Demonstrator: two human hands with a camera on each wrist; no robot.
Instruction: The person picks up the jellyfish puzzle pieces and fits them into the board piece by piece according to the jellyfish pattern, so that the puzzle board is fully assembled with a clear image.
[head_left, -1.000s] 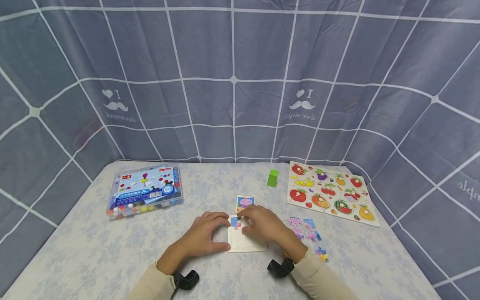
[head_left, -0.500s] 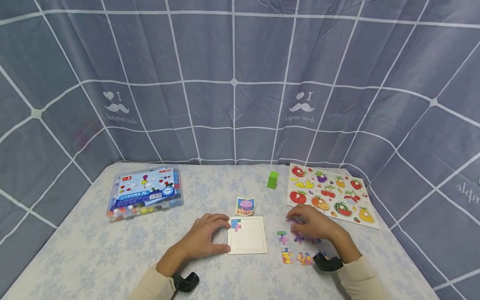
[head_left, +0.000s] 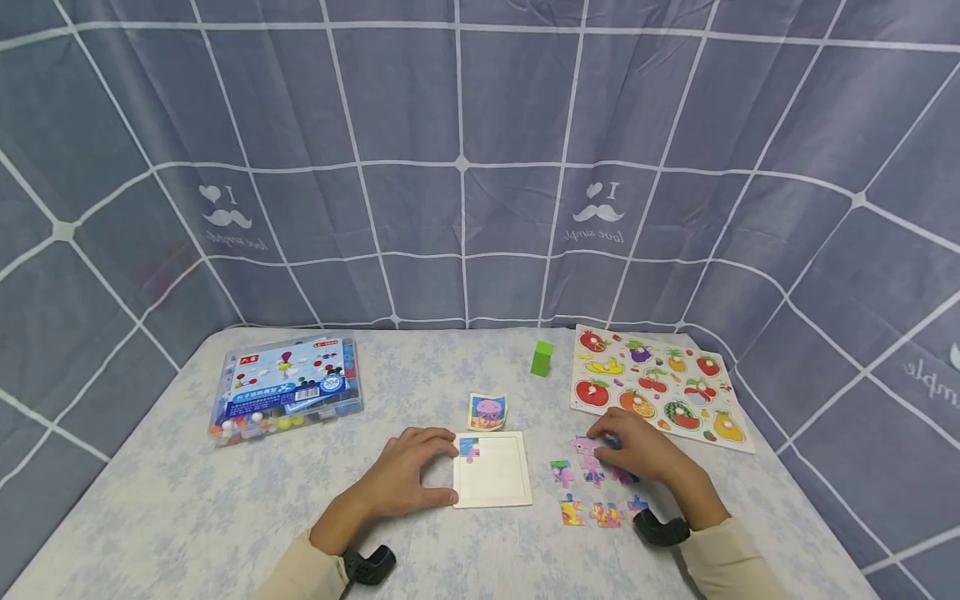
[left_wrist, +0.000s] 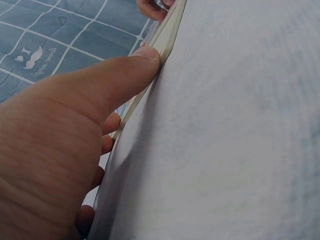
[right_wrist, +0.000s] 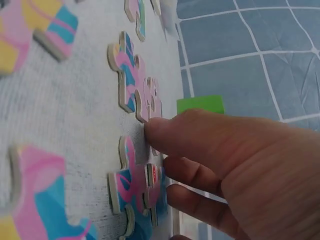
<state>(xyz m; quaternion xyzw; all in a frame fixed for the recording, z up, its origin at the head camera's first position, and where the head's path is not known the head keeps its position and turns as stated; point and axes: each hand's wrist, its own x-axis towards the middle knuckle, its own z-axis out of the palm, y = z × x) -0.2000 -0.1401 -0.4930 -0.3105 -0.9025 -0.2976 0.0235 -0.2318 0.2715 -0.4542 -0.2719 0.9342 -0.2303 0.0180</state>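
At the table's centre lies a square wooden puzzle board (head_left: 491,479), with a joined blue-and-pink bit of picture (head_left: 469,448) in its far left corner. My left hand (head_left: 405,471) rests at the board's left edge; in the left wrist view the thumb (left_wrist: 145,56) touches the rim and the other fingertips lie farther along it. Right of the board, my right hand (head_left: 641,450) is low over loose pink-and-blue puzzle pieces (head_left: 588,462). In the right wrist view its thumb (right_wrist: 165,131) is against a pink piece (right_wrist: 141,95), fingers apart. The hand partly hides the pieces beneath.
A small picture card (head_left: 487,412) lies beyond the board. Several other puzzle pieces (head_left: 572,510) lie nearer me. A green block (head_left: 542,358) and a fruit puzzle board (head_left: 660,387) stand at the back right, a clear case of coloured parts (head_left: 288,379) at the left.
My right hand has moved right from the board to the loose pieces, settling lower over them in the last half second. My left hand has stayed at the board's left edge.
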